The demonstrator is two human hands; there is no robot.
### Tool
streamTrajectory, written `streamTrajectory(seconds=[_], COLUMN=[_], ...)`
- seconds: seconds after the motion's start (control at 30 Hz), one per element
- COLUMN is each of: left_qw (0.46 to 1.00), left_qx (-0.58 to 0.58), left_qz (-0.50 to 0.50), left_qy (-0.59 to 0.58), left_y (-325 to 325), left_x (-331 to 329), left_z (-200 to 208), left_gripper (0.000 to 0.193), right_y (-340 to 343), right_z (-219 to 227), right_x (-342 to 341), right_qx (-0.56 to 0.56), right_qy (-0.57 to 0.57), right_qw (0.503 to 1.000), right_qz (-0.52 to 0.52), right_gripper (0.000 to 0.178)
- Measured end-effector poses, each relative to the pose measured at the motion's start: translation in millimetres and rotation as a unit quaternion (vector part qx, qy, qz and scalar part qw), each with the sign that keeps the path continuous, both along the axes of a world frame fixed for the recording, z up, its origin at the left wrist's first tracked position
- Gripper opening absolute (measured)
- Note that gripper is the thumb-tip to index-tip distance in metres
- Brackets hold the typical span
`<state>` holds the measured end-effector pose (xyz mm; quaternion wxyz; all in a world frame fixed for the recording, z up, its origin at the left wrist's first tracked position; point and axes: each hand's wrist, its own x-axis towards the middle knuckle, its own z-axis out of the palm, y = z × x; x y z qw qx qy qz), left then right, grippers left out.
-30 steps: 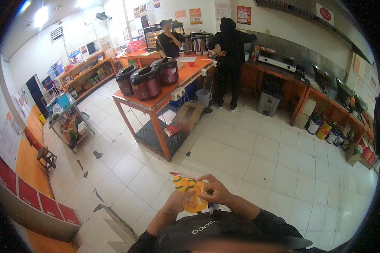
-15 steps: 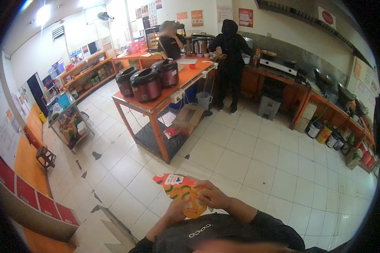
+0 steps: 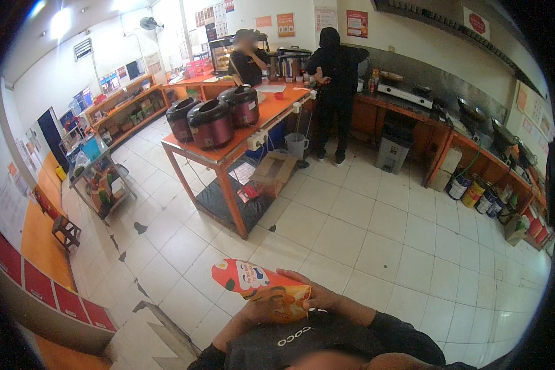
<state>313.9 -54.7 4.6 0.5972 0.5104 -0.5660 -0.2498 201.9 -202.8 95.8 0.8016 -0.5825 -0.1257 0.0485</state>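
Close in front of my body, both hands hold a red and yellow printed paper food packet [image 3: 256,275]. Its wide red end points up and to the left, and food pictures cover the yellow part. My left hand [image 3: 257,311] is closed round the lower left of the packet, its fingers partly hidden by it. At the packet's right side, my right hand [image 3: 320,296] grips the edge, with fingers reaching behind the upper rim. What the packet contains, if anything, cannot be seen.
An orange table [image 3: 262,123] ahead bears several dark red rice cookers [image 3: 211,128]; a cardboard box [image 3: 272,172] sits beneath. Two people in dark clothes stand beyond, one near the counter [image 3: 388,98] with a stove. A metal cart [image 3: 102,176] and a stool [image 3: 66,233] stand at left.
The packet has tilted to the left and looks bulged rather than flat. My left hand has shifted lower round it; my right hand has slid along its edge. The far person's arm has lifted.
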Motion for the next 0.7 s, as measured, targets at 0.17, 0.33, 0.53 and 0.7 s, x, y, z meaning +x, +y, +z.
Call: streamTrajectory(seconds=[0.17,0.33,0.53,0.7], left_qw=[0.991,0.954,0.959,0.962], left_qx=[0.104,0.097,0.098,0.214], left_qz=[-0.011,0.0,0.111,-0.014], left_qy=[-0.082,-0.284,-0.244,-0.167], left_y=[3.3,2.1,0.8,-11.7], left_x=[-6.1,-7.2,1.2,9.1], left_z=[39.9,49.3,82.4,83.0], left_gripper=[0.052,0.053,0.039,0.034], right_y=[-6.8,-3.2,-25.0,-23.2], right_z=[-3.9,3.6,-31.7,-34.7], right_x=[-2.9,-5.9,0.4,6.7], right_qx=[-0.027,-0.059,-0.383,-0.525], right_qy=[-0.024,-0.021,-0.096,-0.25], right_qw=[0.999,0.995,0.887,0.752], right_qz=[-0.014,-0.077,-0.238,-0.311], right_gripper=[0.093,0.075,0.064,0.061])
